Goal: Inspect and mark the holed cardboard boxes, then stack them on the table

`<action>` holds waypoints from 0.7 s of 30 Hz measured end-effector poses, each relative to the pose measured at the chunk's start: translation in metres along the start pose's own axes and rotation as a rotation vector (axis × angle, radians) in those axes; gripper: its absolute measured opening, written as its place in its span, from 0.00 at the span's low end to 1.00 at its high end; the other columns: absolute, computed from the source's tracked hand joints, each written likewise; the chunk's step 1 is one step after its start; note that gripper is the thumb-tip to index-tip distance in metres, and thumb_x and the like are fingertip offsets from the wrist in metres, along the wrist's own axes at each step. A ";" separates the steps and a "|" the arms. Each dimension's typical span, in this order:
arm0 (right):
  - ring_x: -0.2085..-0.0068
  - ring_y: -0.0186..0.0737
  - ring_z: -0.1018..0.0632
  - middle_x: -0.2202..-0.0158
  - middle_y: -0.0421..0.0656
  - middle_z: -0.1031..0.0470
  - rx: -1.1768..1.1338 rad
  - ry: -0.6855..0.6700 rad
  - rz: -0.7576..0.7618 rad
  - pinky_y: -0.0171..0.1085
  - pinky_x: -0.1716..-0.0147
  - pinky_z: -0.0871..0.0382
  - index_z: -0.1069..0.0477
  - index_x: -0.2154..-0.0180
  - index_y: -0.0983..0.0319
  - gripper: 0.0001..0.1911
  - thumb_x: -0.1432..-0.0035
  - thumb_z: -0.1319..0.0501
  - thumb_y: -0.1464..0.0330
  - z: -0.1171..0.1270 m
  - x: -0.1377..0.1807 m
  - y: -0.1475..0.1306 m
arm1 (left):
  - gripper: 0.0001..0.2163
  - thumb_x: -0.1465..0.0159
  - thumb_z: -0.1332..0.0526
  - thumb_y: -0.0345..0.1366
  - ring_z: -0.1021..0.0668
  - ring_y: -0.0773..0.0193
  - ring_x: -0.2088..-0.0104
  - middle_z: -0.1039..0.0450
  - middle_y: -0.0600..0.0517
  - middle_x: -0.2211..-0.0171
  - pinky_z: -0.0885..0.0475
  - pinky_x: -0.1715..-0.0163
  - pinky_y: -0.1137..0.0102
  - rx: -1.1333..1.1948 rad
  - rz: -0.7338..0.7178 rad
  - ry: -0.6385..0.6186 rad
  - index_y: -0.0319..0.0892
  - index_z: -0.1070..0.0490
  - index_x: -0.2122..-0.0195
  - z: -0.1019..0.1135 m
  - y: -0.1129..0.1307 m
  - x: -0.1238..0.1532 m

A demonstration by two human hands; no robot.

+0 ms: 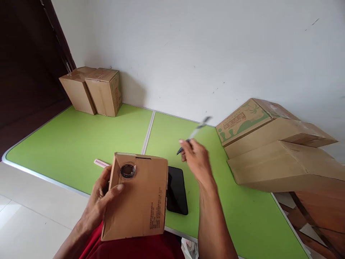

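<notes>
My left hand [101, 201] grips the left side of a brown cardboard box [140, 201], thumb on the face turned to me. That face has a round hole [128, 171] ringed with black marks near its upper left, a short dark slot at the top edge and small printed text at lower right. My right hand [196, 158] is raised to the right of the box, pinching a pen [185, 145] with its tip pointing down to the left; the pen's far end is blurred. Partly behind the box, a black phone or tablet [178, 192] lies on the table.
A green folding table [118, 135] with a metal edge stands against a white wall. Two cardboard boxes [101, 93] sit at its back left corner. Several more boxes [258, 158] lean together on the right. A pink strip [101, 163] with slots lies left of the held box.
</notes>
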State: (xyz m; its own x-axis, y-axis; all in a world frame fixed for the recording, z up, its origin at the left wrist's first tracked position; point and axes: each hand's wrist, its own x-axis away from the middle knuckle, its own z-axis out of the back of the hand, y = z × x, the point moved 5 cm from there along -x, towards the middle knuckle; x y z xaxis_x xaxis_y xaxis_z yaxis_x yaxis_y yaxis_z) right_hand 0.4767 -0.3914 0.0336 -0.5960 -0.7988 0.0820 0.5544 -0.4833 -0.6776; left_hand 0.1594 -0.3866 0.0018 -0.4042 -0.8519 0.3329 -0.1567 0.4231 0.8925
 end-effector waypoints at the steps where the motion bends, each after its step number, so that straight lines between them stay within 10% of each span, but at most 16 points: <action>1: 0.69 0.37 0.23 0.66 0.43 0.23 0.096 -0.059 -0.052 0.35 0.70 0.28 0.31 0.64 0.60 0.16 0.22 0.45 0.60 -0.010 -0.016 0.008 | 0.37 0.41 0.23 0.51 0.16 0.38 0.44 0.21 0.42 0.38 0.16 0.54 0.60 0.002 -0.006 0.040 0.49 0.30 0.32 0.006 0.001 -0.001; 10: 0.49 0.46 0.17 0.46 0.48 0.20 0.441 -0.249 -0.220 0.51 0.48 0.19 0.23 0.45 0.62 0.17 0.26 0.35 0.58 -0.083 -0.054 0.028 | 0.37 0.43 0.23 0.53 0.16 0.38 0.44 0.20 0.43 0.38 0.15 0.58 0.63 -0.010 -0.014 0.139 0.48 0.28 0.34 0.003 0.006 -0.004; 16: 0.50 0.50 0.16 0.50 0.52 0.18 0.494 -0.198 -0.272 0.49 0.51 0.21 0.23 0.49 0.65 0.24 0.23 0.42 0.51 -0.053 -0.034 0.026 | 0.39 0.44 0.22 0.54 0.15 0.37 0.45 0.20 0.41 0.38 0.15 0.59 0.62 -0.015 -0.009 0.147 0.48 0.28 0.34 0.004 0.005 -0.003; 21: 0.46 0.60 0.17 0.50 0.64 0.18 0.496 -0.141 -0.285 0.45 0.57 0.24 0.28 0.43 0.74 0.34 0.26 0.41 0.47 -0.019 0.045 0.051 | 0.37 0.45 0.22 0.54 0.15 0.39 0.45 0.18 0.42 0.40 0.15 0.58 0.64 0.001 -0.022 0.178 0.47 0.26 0.36 0.012 0.002 -0.006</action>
State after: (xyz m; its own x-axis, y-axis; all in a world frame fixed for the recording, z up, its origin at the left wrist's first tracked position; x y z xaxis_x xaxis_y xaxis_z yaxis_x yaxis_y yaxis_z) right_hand 0.4670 -0.4454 -0.0113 -0.6970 -0.6365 0.3302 0.6095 -0.7685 -0.1947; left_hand 0.1506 -0.3769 -0.0021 -0.2347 -0.9023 0.3617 -0.1646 0.4036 0.9000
